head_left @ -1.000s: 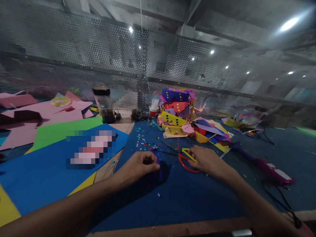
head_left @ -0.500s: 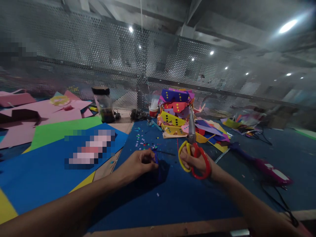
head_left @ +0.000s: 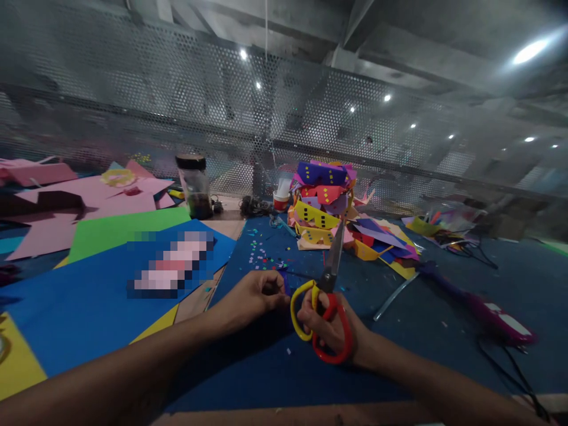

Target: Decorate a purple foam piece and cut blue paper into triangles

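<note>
Held upright in my right hand [head_left: 331,325] is a pair of scissors [head_left: 329,278], with one yellow and one red handle loop and its blades close together, pointing away from me. My left hand [head_left: 265,293] pinches a narrow blue-purple paper piece [head_left: 286,284] between thumb and fingers, just left of the scissors. Most of that paper is hidden by the fingers. Small coloured paper bits [head_left: 261,254] lie scattered on the blue tabletop [head_left: 248,378] beyond my left hand.
Folded, coloured paper shapes with small squares [head_left: 317,207] are stacked at the back. A lidded jar [head_left: 195,186] stands left of them. Large blue sheets [head_left: 97,296] cover the left side. A purple glue gun [head_left: 497,316] with a cord lies right.
My right hand has come left and nearer to me with the scissors, closer to my left hand. The scissors now tilt differently. The whole view has shifted slightly.
</note>
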A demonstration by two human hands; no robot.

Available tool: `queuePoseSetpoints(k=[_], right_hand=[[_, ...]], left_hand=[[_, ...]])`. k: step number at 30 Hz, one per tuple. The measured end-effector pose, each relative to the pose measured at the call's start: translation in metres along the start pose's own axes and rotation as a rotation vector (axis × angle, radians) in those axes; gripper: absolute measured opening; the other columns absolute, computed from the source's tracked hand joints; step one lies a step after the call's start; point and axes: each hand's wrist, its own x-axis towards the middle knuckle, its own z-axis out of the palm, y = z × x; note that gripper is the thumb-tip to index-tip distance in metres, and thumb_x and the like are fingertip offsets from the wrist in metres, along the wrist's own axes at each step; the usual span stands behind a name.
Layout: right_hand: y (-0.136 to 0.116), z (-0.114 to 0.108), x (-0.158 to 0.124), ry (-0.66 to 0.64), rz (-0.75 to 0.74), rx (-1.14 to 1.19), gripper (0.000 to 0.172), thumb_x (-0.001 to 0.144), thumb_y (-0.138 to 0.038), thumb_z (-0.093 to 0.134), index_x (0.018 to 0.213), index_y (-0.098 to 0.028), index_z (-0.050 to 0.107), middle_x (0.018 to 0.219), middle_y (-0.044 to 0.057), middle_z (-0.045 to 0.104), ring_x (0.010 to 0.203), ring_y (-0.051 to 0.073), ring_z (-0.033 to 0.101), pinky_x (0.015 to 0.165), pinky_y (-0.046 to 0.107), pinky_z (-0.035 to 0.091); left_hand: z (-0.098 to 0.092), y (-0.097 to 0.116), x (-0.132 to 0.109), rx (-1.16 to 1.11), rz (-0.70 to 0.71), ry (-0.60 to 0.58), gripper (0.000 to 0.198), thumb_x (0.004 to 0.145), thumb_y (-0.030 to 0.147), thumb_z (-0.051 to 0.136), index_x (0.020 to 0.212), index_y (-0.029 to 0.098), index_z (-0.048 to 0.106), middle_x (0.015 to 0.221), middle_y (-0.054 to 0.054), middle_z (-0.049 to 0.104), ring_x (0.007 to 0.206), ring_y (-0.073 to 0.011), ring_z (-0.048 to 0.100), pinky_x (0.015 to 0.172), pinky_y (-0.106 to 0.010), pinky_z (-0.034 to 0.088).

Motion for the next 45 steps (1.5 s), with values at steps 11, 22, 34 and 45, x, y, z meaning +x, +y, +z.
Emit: queuePoseSetpoints(k=[11,22,34,45], right_hand=[[-0.001,-0.034,0.013,0.271,0.127,-0.667,0.037,0.092,-0.051,0.059,0.071,-0.022,0.048,0.061,-0.003,0.052,0.056,0.014,0.048,0.056,0.026,0.035],[0.010,-0.035,0.014,0.166,0.129,-0.529,0.034,0.092,-0.049,0.061,0.074,-0.020,0.053,0.064,-0.005,0.053,0.059,0.013,0.048,0.056,0.023,0.037],[0.008,-0.033,0.015,0.231,0.191,-0.645,0.033,0.086,-0.046,0.069,0.073,-0.021,0.052,0.064,-0.004,0.055,0.059,0.013,0.048,0.055,0.023,0.031],[-0.009,-0.029,0.010,-0.093,0.208,-0.131,0.017,0.085,-0.030,0.068,0.093,-0.015,0.066,0.075,-0.002,0.062,0.064,0.011,0.052,0.059,0.019,0.041]], left_hand=[[0.005,0.018,-0.015,0.355,0.025,-0.019,0.024,0.088,0.040,0.059,0.079,0.018,0.062,0.068,0.004,0.055,0.065,-0.0137,0.049,0.059,-0.025,0.033],[0.012,0.023,-0.032,0.797,0.229,-0.098,0.016,0.088,0.038,0.065,0.094,0.025,0.072,0.092,-0.002,0.071,0.087,-0.0196,0.064,0.075,-0.028,0.042],[0.024,0.010,-0.028,0.865,0.270,-0.049,0.010,0.085,0.016,0.062,0.079,0.020,0.068,0.088,-0.002,0.066,0.087,-0.0186,0.060,0.077,-0.029,0.042],[0.022,0.008,-0.025,0.770,0.260,-0.013,0.010,0.085,0.015,0.069,0.077,0.020,0.072,0.086,-0.001,0.070,0.091,-0.0192,0.059,0.086,-0.032,0.040]])
